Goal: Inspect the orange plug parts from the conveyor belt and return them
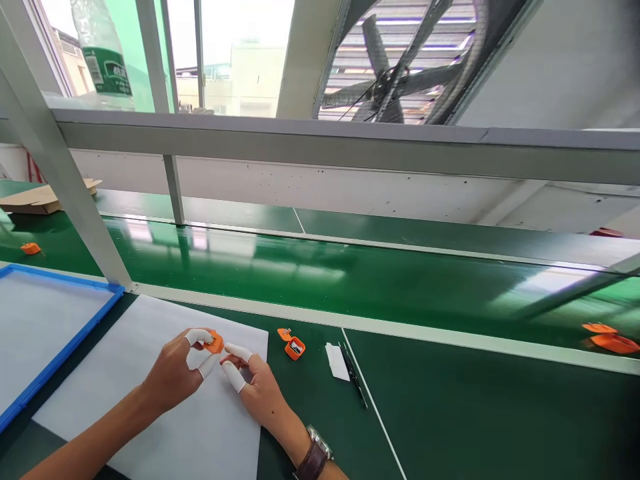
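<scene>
My left hand pinches a small orange plastic case above a large white sheet. White finger covers wrap its thumb and forefinger. Close to the case's right side is my right hand, its thumb and forefinger also in white covers. Those fingers are drawn together, and whatever lies between them is hidden. On the green table, right of the sheet, another orange case stands with its lid up and something dark and silvery inside.
A white slip and a black pen lie right of the open case. At left is a blue-framed tray. A metal post rises behind it. Orange pieces rest on the green belt beyond the table edge.
</scene>
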`<state>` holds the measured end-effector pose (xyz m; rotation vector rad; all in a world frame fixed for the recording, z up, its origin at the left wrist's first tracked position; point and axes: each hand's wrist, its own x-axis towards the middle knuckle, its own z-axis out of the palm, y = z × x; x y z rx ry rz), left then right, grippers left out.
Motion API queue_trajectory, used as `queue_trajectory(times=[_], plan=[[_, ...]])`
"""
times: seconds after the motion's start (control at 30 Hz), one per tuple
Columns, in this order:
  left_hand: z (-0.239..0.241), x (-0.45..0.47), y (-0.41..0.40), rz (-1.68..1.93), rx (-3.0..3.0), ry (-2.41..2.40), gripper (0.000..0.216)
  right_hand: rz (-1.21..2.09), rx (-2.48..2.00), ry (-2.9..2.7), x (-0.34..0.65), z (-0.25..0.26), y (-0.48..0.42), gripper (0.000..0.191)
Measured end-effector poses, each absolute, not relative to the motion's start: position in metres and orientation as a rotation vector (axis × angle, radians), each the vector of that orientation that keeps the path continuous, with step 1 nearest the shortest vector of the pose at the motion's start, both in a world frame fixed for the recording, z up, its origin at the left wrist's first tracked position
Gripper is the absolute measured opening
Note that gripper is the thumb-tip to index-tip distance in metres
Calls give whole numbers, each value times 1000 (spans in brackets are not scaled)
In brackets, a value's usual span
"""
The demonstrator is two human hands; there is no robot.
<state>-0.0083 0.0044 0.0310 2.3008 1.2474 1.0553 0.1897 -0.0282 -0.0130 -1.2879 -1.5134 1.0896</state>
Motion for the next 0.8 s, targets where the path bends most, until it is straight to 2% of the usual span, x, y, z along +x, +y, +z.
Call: queue_trajectory(times=[0.17, 0.43, 0.8], plan=[[32, 7, 73, 875, 2219, 1478, 21, 972, -1248, -1632, 189, -9, -30, 38], [9, 42, 196, 863, 2179, 1598, 23, 849, -1257, -1728, 191, -5, -30, 37], [1, 33, 224, 821, 2134, 1629, 30, 746, -1259, -1833, 192, -3, -32, 40]])
